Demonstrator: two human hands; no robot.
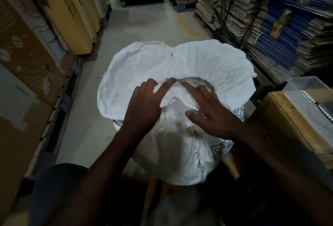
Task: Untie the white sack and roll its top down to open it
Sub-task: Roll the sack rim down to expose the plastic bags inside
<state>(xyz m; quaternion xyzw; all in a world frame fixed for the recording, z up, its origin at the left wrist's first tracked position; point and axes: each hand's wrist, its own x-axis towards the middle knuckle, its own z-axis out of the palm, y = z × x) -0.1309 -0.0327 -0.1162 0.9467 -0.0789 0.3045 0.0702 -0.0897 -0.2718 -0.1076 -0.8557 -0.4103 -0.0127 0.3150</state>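
The white sack [144, 67] stands on the floor right in front of me, its top spread wide and flopped outward like a crumpled collar. Printed squares marked C1 and C2 show on its right side. My left hand [144, 107] grips a fold of the near rim, fingers curled over the fabric. My right hand [207, 110] lies beside it on the same fold, fingers spread and pressing on the fabric, thumb tucked under. The two hands almost touch at the fingertips. No tie or string shows. The sack's inside is hidden by the folds.
Tall cardboard boxes [72, 15] line the left of a narrow concrete aisle [144, 24]. Stacks of flattened cartons [270, 27] on pallets fill the right. A cardboard box bearing a clear plastic tub [306, 96] stands close at my right. More boxes close the aisle's far end.
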